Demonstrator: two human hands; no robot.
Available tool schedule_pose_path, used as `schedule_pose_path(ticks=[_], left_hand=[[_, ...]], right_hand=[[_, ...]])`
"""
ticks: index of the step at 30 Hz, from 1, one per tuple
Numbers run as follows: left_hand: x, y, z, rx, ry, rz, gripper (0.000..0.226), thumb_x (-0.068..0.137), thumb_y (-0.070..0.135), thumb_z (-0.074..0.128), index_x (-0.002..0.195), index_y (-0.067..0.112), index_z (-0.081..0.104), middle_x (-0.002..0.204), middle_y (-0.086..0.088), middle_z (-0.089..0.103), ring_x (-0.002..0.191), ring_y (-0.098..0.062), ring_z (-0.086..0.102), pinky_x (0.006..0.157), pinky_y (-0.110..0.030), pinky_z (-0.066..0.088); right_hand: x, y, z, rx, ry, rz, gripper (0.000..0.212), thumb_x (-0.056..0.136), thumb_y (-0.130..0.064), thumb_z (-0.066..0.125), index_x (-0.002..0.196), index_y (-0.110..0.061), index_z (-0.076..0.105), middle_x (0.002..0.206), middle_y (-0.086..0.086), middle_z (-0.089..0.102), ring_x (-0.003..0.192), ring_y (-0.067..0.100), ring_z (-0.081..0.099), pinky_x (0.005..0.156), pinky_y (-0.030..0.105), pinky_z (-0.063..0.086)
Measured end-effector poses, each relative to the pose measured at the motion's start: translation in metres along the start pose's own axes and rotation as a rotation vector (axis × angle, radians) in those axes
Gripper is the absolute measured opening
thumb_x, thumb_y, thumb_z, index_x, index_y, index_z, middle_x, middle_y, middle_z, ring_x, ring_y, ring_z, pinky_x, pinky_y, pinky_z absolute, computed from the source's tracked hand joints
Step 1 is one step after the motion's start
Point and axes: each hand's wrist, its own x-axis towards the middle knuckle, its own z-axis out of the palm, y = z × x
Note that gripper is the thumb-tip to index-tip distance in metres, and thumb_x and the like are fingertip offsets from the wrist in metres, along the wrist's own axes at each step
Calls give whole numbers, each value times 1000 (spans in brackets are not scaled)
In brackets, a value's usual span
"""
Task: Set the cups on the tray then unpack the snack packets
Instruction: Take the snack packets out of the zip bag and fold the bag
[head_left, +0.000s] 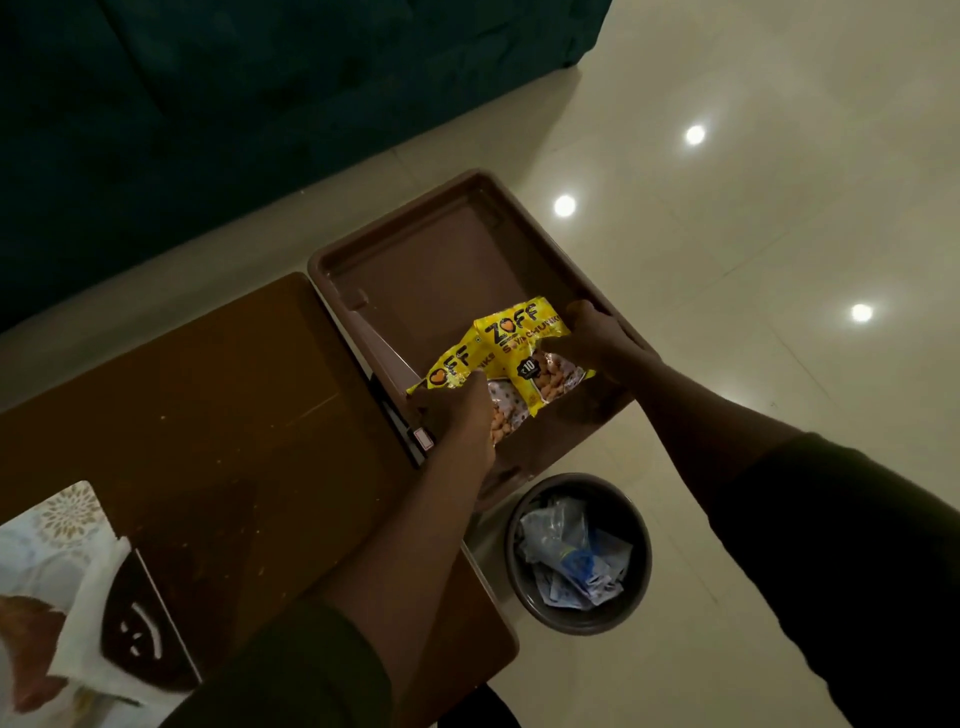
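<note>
Two joined snack packets hung over the tray, long axis running left to right. The left hand pinched the lower-left end, the right hand the upper-right (both closed, equally near).

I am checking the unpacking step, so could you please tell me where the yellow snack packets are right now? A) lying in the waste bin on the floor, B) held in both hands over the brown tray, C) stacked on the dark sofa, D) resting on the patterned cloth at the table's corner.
B: the yellow snack packets are gripped by the left hand and right hand above the brown tray.
</note>
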Motion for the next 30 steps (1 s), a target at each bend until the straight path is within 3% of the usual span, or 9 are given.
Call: schedule_pose_path(ticks=[3,8,11,14,17,19,24,27,30], left_hand=[[4,1,5,20,55,-9,81,87,36,65,147,5,20,156,-15,25,141,-33,31,112,-43,34],[5,-11,-2,153,-19,98,62,78,19,77,132,6,48,137,-16,53,119,-34,57,96,-48,52],[2,-18,-3,182,-89,106,74,79,18,78,138,13,34,139,-13,50,119,-33,55,97,-47,51],[0,-23,-9,181,-125,155,74,84,13,72,141,18,26,134,-5,48,105,-24,51,86,-37,49],[-1,-16,-21,217,-135,239,76,87,11,68,146,15,21,144,-7,44,116,-27,53,93,-43,51],[-3,-4,-31,240,-91,326,72,88,10,65,147,15,24,145,-14,44,120,-31,54,90,-40,52],[-8,40,-74,101,-28,523,59,88,2,57,141,16,37,133,-8,56,114,-25,60,91,-43,55],[-5,59,-116,42,-7,553,43,89,0,56,127,16,48,119,-6,62,105,-25,65,68,-33,58],[0,67,-164,20,27,576,47,92,2,55,133,19,43,116,-1,57,87,-8,62,44,-14,50]], right_hand=[[5,-1,4,-27,-20,45,78,78,-41,75,137,-7,38,127,18,57,114,34,58,95,45,51],[6,0,9,79,-118,115,62,72,-30,82,124,-6,60,123,14,65,112,30,62,97,40,52],[-2,3,7,156,-193,128,55,74,-21,80,123,-8,61,123,13,65,113,32,61,101,46,49],[-10,3,-3,202,-292,94,53,77,-14,77,126,-11,59,126,12,64,117,34,59,104,50,46],[-17,-1,-11,295,-354,58,48,83,-10,70,129,-10,55,128,14,63,119,36,58,104,55,44],[-22,-6,-15,394,-357,15,44,86,-8,66,129,-10,55,127,16,63,117,38,59,102,56,45],[-36,-35,-9,605,-297,-101,40,88,-8,64,127,-8,57,123,20,65,110,40,64,97,58,48],[-46,-61,7,614,-229,-120,39,85,-10,68,123,-2,59,120,22,66,105,39,66,93,55,52],[-57,-90,26,569,-178,-166,30,83,-16,72,110,-4,65,110,15,71,91,31,71,83,47,58]])
